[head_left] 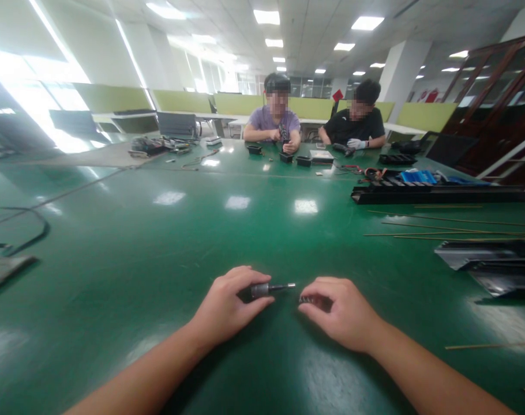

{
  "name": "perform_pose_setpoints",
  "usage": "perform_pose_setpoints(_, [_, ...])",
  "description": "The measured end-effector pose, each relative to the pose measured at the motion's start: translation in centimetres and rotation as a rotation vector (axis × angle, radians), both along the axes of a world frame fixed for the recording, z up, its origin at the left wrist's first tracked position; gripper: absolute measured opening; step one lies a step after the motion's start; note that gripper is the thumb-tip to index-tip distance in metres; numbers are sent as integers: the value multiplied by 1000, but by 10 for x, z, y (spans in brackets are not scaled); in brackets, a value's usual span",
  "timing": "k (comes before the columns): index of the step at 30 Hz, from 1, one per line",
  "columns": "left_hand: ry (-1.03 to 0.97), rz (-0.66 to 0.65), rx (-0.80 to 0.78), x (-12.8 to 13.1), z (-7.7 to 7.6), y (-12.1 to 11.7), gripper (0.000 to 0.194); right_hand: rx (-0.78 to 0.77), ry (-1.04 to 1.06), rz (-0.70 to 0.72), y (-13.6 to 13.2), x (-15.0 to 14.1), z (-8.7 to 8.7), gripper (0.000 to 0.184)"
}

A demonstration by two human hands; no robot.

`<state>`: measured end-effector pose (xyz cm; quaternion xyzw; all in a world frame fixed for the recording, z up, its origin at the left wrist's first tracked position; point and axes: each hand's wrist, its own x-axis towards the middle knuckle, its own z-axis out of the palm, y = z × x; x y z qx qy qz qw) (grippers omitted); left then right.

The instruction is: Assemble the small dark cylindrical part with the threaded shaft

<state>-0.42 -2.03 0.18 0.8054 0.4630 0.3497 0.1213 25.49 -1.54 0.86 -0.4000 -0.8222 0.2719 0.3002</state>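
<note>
My left hand (pixel 234 302) is closed around a small dark cylindrical motor-like part (pixel 261 290), thumb below and fingers above. A thin shaft (pixel 282 287) with a bright tip sticks out of it to the right. Facing it across a short gap, my right hand (pixel 340 311) pinches a small ridged metal piece (pixel 306 299) between thumb and fingertips. The two parts do not touch. Both hands are just above or resting on the green tabletop (pixel 228 242); which of these, I cannot tell.
Black metal channels (pixel 496 259) and thin brass-coloured rods (pixel 439 233) lie to the right, a long black tray (pixel 439 195) behind them. Across the table sit two people (pixel 271 122) with black boxes (pixel 304 161) before them. A pile of parts (pixel 158 145) is at far left.
</note>
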Motion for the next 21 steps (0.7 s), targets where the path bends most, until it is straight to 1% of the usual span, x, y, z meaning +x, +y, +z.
perform_pose_setpoints(7, [38,33,-27,-1,1,-1,24,17,-7,26,1,-1,-2,6])
perform_pose_setpoints(11, [44,124,-110,1,5,-1,30,15,2,28,0,-2,-2,7])
perform_pose_setpoints(13, [-12,162,-186,2,7,0,36,3,13,30,0,-2,-3,7])
perform_pose_setpoints(16, [-152,193,-346,2,9,6,44,-6,27,37,1,-2,-5,8])
perform_pose_setpoints(19, [-315,184,-506,-1,11,13,46,-19,43,26,3,-1,-7,8])
perform_pose_setpoints(21, [-428,174,-564,-7,15,16,46,-34,51,5,5,-1,-8,8])
